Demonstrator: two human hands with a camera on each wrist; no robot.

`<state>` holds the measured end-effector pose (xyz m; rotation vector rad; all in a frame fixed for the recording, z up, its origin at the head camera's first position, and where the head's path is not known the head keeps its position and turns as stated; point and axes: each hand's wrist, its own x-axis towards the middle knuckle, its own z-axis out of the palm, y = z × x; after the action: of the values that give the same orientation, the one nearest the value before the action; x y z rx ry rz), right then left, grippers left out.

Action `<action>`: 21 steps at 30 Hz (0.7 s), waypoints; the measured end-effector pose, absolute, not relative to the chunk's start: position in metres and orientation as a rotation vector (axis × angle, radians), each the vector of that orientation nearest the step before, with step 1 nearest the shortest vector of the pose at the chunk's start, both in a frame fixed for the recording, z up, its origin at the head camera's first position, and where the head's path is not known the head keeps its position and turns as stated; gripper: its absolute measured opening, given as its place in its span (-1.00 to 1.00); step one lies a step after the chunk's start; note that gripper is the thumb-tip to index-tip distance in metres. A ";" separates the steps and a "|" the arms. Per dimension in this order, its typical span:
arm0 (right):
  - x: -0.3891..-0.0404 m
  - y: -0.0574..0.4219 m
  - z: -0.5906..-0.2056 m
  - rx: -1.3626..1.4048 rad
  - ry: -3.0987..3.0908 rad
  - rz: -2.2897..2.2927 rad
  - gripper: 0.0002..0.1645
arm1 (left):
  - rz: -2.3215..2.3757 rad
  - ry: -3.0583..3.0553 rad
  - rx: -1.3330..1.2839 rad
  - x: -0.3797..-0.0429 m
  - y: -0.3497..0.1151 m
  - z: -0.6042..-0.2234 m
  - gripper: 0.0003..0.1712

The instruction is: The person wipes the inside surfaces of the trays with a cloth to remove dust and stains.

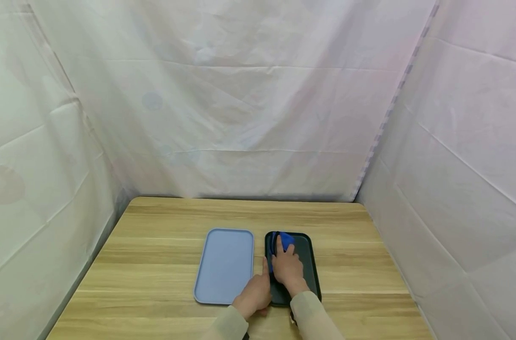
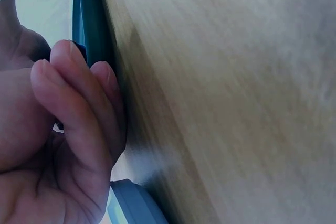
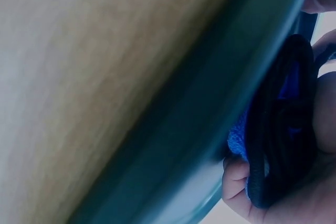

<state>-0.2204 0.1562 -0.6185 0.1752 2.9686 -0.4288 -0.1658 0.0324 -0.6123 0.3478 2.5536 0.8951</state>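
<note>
A blue cloth with black edging point(image 1: 287, 240), folded over itself, lies on the dark green tray point(image 1: 310, 278). Over it reaches my right hand point(image 1: 288, 268), index finger stretched toward the tray's far end. In the right wrist view, a thumb or finger point(image 3: 235, 182) wraps the fuzzy blue cloth point(image 3: 239, 136), whose black border loops beneath the palm. My left hand point(image 1: 257, 292) is at the tray's near left rim, index finger pointing along the cloth's left side. Its other fingers point(image 2: 86, 111) bend loosely beside the dark rim in the left wrist view.
Left of the dark tray, a light blue tray point(image 1: 224, 267) lies flat on the wooden table point(image 1: 147, 264), a narrow gap between them. White sheets point(image 1: 249, 104) hang behind the table and along both sides.
</note>
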 end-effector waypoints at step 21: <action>-0.211 0.154 -0.621 0.140 3.013 -0.409 -0.12 | 0.950 2.503 0.278 -0.167 0.036 -0.615 0.12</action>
<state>-0.2111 0.1542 -0.6214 0.1399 3.0130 -0.4086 -0.1670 0.0358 -0.6148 0.2782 2.5033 0.9497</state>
